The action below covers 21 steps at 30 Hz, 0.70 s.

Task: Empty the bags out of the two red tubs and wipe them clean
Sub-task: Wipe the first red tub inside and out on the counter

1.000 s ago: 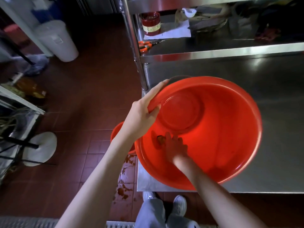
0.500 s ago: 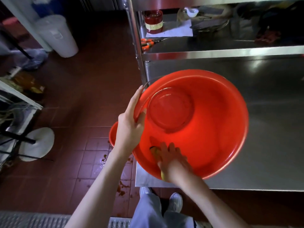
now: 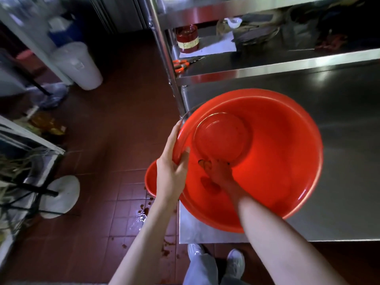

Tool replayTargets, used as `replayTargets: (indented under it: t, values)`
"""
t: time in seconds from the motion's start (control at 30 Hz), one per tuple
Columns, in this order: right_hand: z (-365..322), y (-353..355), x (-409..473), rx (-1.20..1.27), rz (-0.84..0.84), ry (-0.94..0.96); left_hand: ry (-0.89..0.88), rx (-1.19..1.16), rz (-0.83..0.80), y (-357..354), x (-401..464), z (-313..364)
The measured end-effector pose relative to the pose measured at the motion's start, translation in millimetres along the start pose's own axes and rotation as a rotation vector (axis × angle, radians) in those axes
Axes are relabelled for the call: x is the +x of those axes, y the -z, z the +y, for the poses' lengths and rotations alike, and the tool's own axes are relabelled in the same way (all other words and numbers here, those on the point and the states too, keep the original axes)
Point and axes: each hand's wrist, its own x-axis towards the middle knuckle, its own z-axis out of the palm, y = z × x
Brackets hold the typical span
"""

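Gripping the near-left rim of the tilted red tub (image 3: 267, 161), left hand (image 3: 171, 173) curls thumb inside. Tub sits at the worktop's (image 3: 339, 182) front-left corner. Right hand (image 3: 219, 174) presses something small inside (cloth? grip unclear). Second tub (image 3: 150, 183) pokes out below, over the floor (image 3: 107, 161).

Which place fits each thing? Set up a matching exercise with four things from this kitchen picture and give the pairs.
Things:
1. left hand
2. right hand
3. scissors
4. red jar

Places:
A. inside the tub
B. lower shelf, near its front edge
C. on the tub's rim
D. lower shelf, behind the scissors

Pairs: 1-C, 2-A, 3-B, 4-D
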Motion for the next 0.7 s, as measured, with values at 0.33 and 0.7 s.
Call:
replayTargets:
  t: [0.33,0.7]
  values:
    - [-17.4,36.5,-151.4,-0.007,-0.097,0.178,0.135,-0.081,0.177,3.5,-26.6,-16.3]
    - [-10.0,-24.0,6.9,0.225,0.097,-0.051,0.117,-0.079,0.075,-5.9,-24.8,1.6]
